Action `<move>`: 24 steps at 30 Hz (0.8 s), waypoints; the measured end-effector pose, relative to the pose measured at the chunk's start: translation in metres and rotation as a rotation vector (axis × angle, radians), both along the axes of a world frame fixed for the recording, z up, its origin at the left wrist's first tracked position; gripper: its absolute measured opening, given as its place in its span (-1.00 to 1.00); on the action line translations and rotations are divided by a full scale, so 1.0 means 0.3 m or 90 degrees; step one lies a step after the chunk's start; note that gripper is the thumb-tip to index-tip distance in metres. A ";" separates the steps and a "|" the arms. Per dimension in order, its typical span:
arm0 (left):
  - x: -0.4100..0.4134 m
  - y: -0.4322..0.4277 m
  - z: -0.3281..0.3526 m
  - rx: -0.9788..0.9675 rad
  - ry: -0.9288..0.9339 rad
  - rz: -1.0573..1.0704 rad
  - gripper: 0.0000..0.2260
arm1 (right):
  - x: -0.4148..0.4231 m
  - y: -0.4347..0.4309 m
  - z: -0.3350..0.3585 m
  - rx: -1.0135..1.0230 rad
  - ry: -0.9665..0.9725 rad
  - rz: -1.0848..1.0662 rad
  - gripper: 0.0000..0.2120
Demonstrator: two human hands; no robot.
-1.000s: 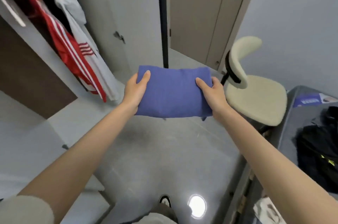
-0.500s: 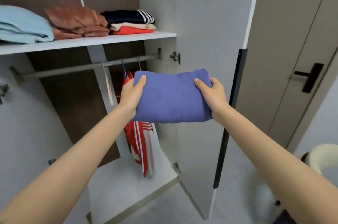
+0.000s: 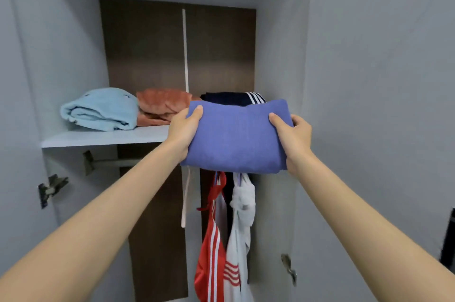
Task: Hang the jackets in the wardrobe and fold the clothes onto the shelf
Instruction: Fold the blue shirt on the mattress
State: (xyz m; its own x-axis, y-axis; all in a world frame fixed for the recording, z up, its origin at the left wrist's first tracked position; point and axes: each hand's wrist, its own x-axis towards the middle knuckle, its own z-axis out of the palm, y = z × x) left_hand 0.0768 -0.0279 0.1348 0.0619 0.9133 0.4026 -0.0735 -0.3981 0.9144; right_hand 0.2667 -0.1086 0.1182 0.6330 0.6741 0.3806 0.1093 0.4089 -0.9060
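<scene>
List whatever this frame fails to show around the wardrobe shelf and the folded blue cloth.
Head view only:
Striped dark garment on the shelf: mostly hidden behind the blue cloth.
Left hand and right hand: fingertips hidden under the cloth; only thumbs show fully.
Rail: its right part hidden behind the cloth.
Red jacket: hem cut off by the bottom edge.
Dark shape at the right edge: blurred, cut off.

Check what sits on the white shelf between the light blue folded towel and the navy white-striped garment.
A folded rust-orange fleece cloth lies there, against the light blue towel; the head view shows it.
</scene>
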 end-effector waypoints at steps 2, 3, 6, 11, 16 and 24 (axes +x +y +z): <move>0.001 0.072 0.043 0.013 0.004 0.036 -0.84 | 0.011 0.102 0.047 0.010 -0.004 0.009 -0.83; 0.004 0.107 0.063 0.023 0.004 0.048 -0.83 | 0.017 0.151 0.072 0.016 -0.011 0.012 -0.82; 0.021 0.222 0.118 0.029 0.000 0.067 -0.83 | 0.037 0.292 0.140 0.027 -0.037 0.005 -0.78; 0.063 0.454 0.217 0.049 0.008 0.091 -0.83 | 0.094 0.545 0.240 0.033 -0.069 0.008 -0.87; 0.115 0.728 0.327 0.078 -0.013 0.073 -0.84 | 0.150 0.816 0.356 0.059 -0.098 -0.029 -0.83; 0.248 1.110 0.448 0.077 0.021 0.030 -0.81 | 0.277 1.169 0.480 0.048 -0.111 -0.080 -0.80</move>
State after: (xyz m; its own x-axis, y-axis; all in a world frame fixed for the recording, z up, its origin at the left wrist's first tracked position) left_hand 0.1511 0.3052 0.2691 0.0344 0.8602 0.5088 -0.0228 -0.5083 0.8609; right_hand 0.3498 0.2422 0.2623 0.6300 0.5596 0.5385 0.3161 0.4486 -0.8360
